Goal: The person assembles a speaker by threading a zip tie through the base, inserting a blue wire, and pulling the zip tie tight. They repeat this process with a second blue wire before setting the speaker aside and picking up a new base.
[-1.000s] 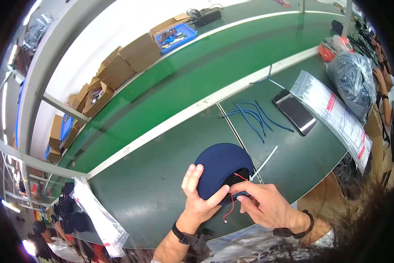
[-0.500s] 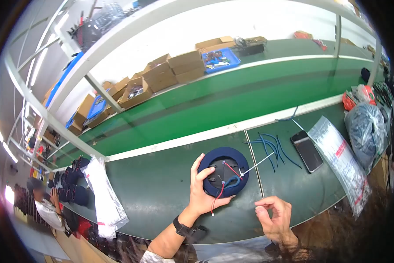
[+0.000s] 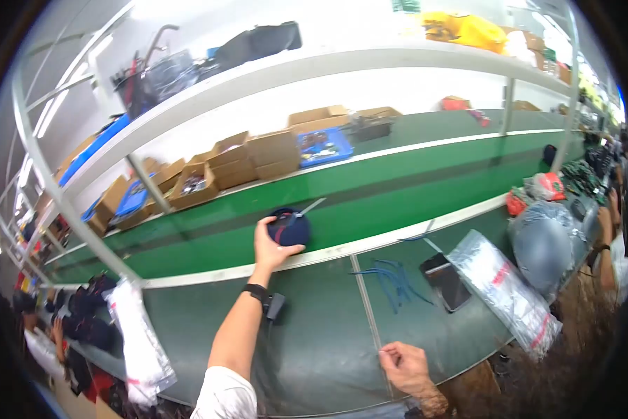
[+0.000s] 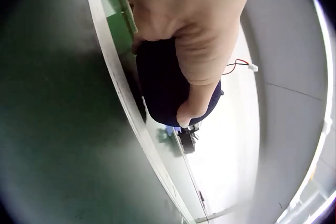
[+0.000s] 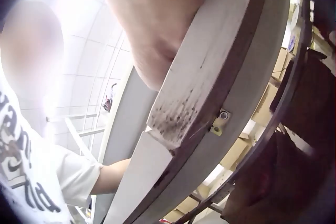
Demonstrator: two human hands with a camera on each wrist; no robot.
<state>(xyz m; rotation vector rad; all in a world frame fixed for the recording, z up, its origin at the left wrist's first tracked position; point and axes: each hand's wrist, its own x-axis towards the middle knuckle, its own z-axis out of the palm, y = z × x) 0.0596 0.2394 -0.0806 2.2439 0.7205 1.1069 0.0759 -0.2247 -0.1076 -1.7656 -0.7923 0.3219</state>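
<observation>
My left hand [image 3: 272, 248] reaches far forward and grips a round navy fabric-covered housing [image 3: 298, 229] over the green belt, just past the white rail. Its hollow side shows dark, with red wire inside and a white strip [image 3: 312, 207] sticking out at the upper right. In the left wrist view my thumb lies across the navy fabric [image 4: 163, 87], and a red-and-black lead with a white connector [image 4: 252, 68] hangs free. My right hand [image 3: 406, 366] hovers near the front edge of the table, holding nothing, its fingers loosely curled.
Several dark blue cords [image 3: 391, 281] lie right of the table seam, beside a phone [image 3: 448, 285] and a plastic bag [image 3: 502, 283]. A white rail [image 3: 331, 253] divides table from belt. Cardboard boxes [image 3: 272, 150] and a blue tray [image 3: 342, 143] stand behind. Another white bag [image 3: 143, 346] lies left.
Both hands were at the housing; the right let go and drew back toward the front edge. The left carried the housing forward, from over the table to over the green belt.
</observation>
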